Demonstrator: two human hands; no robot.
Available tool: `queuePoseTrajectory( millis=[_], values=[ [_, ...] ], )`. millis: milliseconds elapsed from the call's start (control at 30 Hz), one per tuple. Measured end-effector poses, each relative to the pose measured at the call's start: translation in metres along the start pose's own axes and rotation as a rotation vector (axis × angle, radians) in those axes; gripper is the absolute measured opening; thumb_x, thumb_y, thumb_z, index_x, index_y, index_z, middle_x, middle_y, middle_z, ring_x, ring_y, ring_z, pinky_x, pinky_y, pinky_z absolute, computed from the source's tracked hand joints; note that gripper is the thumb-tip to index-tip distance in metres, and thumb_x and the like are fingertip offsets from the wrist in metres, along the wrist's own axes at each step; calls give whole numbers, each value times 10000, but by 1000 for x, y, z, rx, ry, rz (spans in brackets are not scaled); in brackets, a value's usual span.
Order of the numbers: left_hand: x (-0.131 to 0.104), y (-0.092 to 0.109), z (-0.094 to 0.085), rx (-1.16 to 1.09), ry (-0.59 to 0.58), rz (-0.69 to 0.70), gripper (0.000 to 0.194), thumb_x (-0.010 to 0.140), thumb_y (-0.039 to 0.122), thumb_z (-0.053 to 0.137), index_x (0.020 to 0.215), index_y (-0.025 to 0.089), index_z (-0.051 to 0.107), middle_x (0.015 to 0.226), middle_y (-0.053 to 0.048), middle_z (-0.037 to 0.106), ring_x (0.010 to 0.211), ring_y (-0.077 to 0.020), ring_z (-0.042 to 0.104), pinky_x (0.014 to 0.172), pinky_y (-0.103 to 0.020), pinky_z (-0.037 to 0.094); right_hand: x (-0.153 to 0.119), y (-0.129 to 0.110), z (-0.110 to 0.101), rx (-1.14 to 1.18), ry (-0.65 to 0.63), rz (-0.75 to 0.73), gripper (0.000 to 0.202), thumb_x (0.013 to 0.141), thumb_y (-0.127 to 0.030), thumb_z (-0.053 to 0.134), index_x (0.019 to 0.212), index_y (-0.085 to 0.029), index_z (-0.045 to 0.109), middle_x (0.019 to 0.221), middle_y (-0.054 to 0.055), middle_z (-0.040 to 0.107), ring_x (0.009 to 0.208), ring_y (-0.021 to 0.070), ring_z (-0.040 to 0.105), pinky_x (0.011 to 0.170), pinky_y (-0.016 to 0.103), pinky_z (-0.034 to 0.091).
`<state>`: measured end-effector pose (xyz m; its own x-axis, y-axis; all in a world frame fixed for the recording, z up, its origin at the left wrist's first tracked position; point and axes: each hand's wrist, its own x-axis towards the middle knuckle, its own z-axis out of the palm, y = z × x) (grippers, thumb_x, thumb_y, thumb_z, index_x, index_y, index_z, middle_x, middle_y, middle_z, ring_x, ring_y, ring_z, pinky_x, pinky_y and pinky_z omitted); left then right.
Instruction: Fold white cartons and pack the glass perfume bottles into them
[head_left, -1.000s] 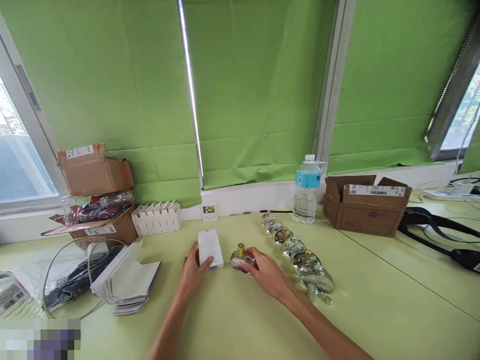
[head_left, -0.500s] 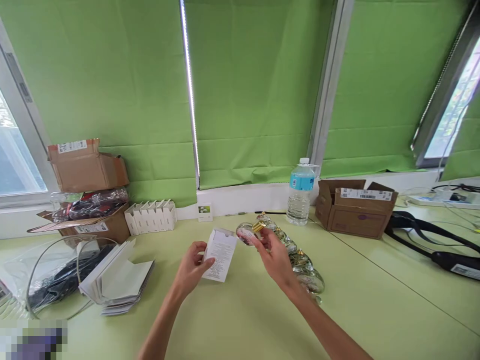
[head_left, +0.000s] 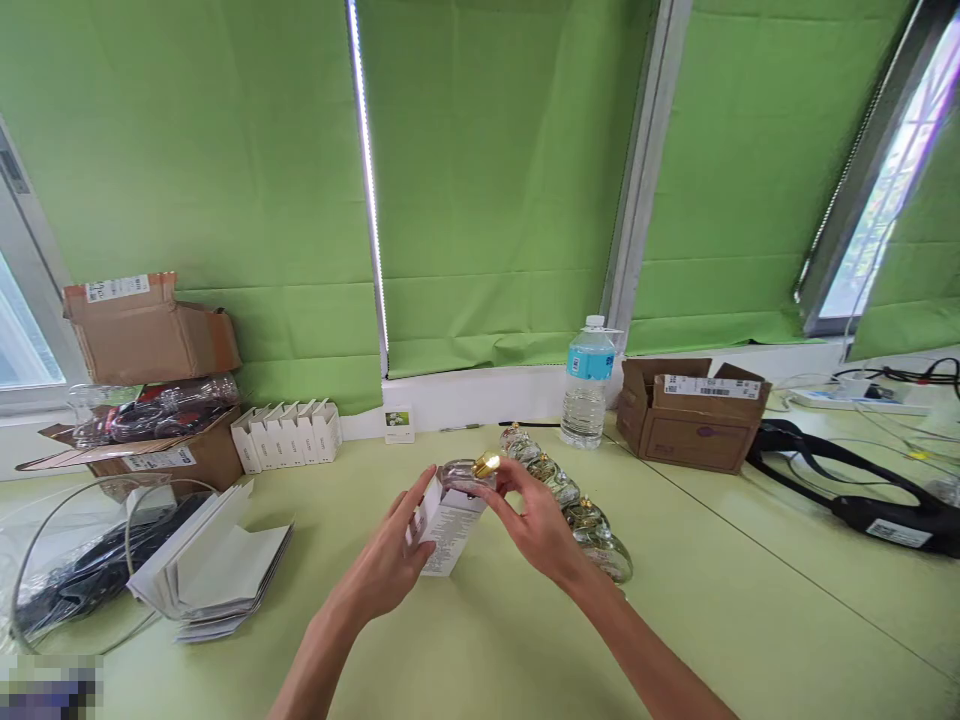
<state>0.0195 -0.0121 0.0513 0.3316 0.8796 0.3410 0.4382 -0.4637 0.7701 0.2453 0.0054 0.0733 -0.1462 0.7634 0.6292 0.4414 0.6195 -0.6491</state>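
My left hand (head_left: pixel 384 562) is closed around a small white printed carton (head_left: pixel 454 532), held upright just above or on the table. Between the fingers of my right hand (head_left: pixel 538 522) is a clear, flat round ornament (head_left: pixel 456 474) with a shiny gold cap. It lies at the carton's open top, tilted over the opening; how far it reaches inside is hidden. Beyond my right hand, a row of similar clear ornaments (head_left: pixel 606 548) with gold caps runs diagonally over the table, partly covered by that hand.
Several white cartons (head_left: pixel 289 437) stand in a row at the back left, beside stacked cardboard boxes (head_left: pixel 154 335). Folded white cartons (head_left: pixel 217 575) lie at left. A water bottle (head_left: pixel 587 385), an open cardboard box (head_left: pixel 690 420) and a black headset (head_left: pixel 862 490) stand to the right.
The ornament has moved left and down from beside the carton to over its top. The carton has turned more upright, with both hands closer together. The view has shifted slightly right.
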Motion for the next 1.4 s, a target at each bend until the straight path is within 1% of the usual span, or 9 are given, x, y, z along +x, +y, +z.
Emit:
queuePoseTrajectory(
  millis=[267, 433, 600, 700, 800, 1033, 1200, 1300, 1400],
  values=[
    [2, 3, 1, -55, 65, -30, 559, 893, 327, 496, 1422, 340, 316, 1261, -76, 576, 903, -182, 618, 788, -330, 510, -3, -8, 1, 16, -145, -8, 215, 884, -331, 569, 1078, -242, 548, 918, 15, 575, 771, 162, 539, 721, 287, 467],
    [6, 5, 2, -81, 126, -8, 467, 894, 351, 517, 1340, 329, 382, 1194, -46, 597, 938, -178, 611, 789, -320, 510, -2, -13, -3, -2, -214, -38, 145, 878, -297, 577, 1005, -244, 535, 894, 3, 543, 770, 155, 534, 704, 273, 458],
    [3, 6, 5, -16, 133, 47, 534, 896, 326, 526, 1385, 345, 313, 1246, -49, 553, 986, -175, 594, 854, -334, 490, -2, -14, -9, -81, -267, -23, 128, 906, -338, 538, 979, -233, 544, 884, 9, 579, 756, 161, 538, 715, 292, 445],
    [2, 12, 5, 76, 120, 128, 422, 910, 290, 503, 1321, 329, 419, 1256, -47, 547, 1060, -187, 552, 913, -338, 451, -3, -14, -10, -77, -306, -14, 128, 908, -313, 531, 1008, -235, 548, 916, 12, 593, 766, 162, 549, 720, 293, 442],
    [2, 21, 3, 112, 98, 167, 332, 921, 263, 472, 1249, 305, 501, 1191, -52, 567, 1024, -187, 550, 885, -320, 452, -5, -15, -7, -55, -317, -1, 124, 895, -275, 539, 1013, -233, 541, 912, 12, 591, 749, 162, 544, 694, 289, 437],
    [0, 25, 1, 90, 61, 174, 402, 914, 254, 473, 1312, 308, 491, 1174, -76, 553, 1028, -208, 546, 907, -343, 460, -5, -21, -5, -39, -345, -46, 71, 881, -242, 524, 948, -219, 525, 869, 20, 532, 731, 167, 497, 640, 279, 419],
    [-1, 26, 3, 109, 12, 164, 420, 926, 247, 448, 1339, 326, 460, 1176, -74, 522, 1042, -199, 533, 927, -334, 452, -6, -23, -4, -45, -356, -18, 166, 908, -363, 513, 949, -206, 548, 825, 13, 537, 678, 153, 480, 596, 269, 393],
    [-2, 30, 4, 131, -1, 150, 401, 924, 246, 448, 1314, 335, 477, 1150, -64, 521, 980, -185, 544, 884, -316, 469, -5, -25, -2, -51, -314, 21, 288, 950, -438, 426, 917, -204, 589, 767, 7, 551, 634, 147, 473, 554, 265, 363],
    [-3, 33, 5, 154, -6, 147, 395, 926, 246, 442, 1309, 334, 479, 1126, -62, 522, 937, -178, 543, 860, -307, 474, -5, -26, 0, -40, -261, 13, 343, 958, -439, 409, 847, -197, 625, 809, 28, 584, 687, 155, 520, 604, 274, 403]
  ],
)
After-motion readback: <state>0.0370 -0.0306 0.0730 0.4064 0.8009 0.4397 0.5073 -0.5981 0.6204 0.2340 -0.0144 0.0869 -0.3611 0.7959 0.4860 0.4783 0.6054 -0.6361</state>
